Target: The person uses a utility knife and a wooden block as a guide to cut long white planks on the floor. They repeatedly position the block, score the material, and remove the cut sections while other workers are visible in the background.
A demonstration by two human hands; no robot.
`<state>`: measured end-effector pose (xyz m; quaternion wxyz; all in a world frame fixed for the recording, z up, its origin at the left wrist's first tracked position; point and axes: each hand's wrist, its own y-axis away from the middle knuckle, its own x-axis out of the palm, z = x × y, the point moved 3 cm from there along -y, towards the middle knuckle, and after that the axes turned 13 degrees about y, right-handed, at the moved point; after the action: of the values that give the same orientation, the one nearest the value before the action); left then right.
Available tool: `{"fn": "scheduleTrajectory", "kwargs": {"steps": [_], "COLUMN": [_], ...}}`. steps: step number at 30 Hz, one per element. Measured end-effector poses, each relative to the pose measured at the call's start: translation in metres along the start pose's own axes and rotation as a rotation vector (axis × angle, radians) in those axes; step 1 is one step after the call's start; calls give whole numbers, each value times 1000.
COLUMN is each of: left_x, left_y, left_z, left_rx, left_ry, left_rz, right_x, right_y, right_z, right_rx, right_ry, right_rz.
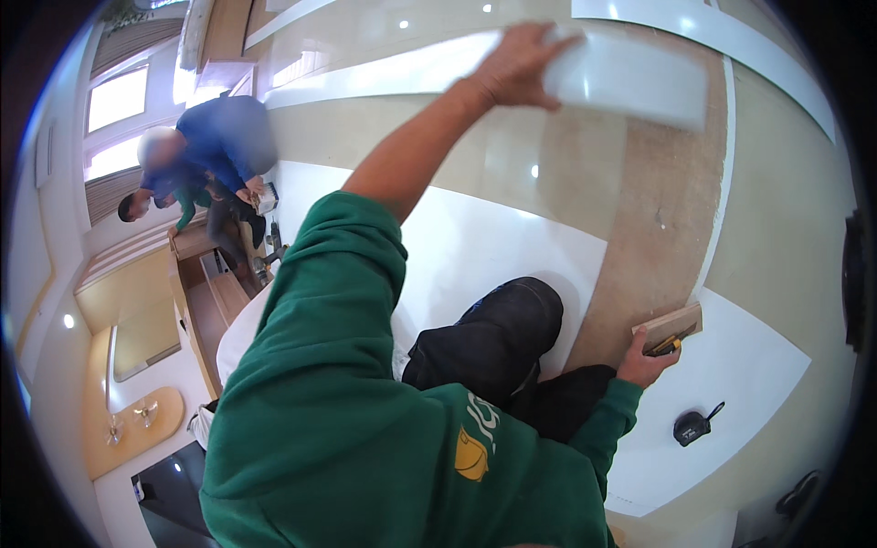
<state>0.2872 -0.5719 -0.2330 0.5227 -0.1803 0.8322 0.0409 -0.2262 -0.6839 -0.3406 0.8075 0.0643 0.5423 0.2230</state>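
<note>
My left hand (523, 68) is stretched far forward, thumb and fingers spread apart, at the near end of a flat white panel (644, 80). The panel is smeared by motion; whether the hand still touches it I cannot make out. Low on the right, my right hand (645, 363) is closed around a short light-wood block (671, 321) and a small yellow-and-black tool (667, 347), whose kind does not show. Between the two hands runs a long brown board (660, 215) on the floor, the wood block by its near end.
White sheets (512, 237) cover parts of the shiny beige floor (776, 228). A small black case with a strap (694, 426) lies right of my right hand. At the left, a person in blue (219, 137) bends beside another in green, near an opened wooden drawer (206, 297) and a drill (265, 262).
</note>
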Motion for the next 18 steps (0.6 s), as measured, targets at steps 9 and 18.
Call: {"fn": "scheduleTrajectory", "kwargs": {"steps": [9, 18], "left_x": [69, 147], "left_y": [13, -129], "left_z": [-103, -161], "left_rx": [-6, 28], "left_ry": [152, 213], "left_rz": [256, 68], "right_x": [-6, -17], "right_y": [4, 2], "right_z": [17, 24], "right_rx": [115, 129], "right_ry": [-128, -100], "right_rz": [38, 26]}}
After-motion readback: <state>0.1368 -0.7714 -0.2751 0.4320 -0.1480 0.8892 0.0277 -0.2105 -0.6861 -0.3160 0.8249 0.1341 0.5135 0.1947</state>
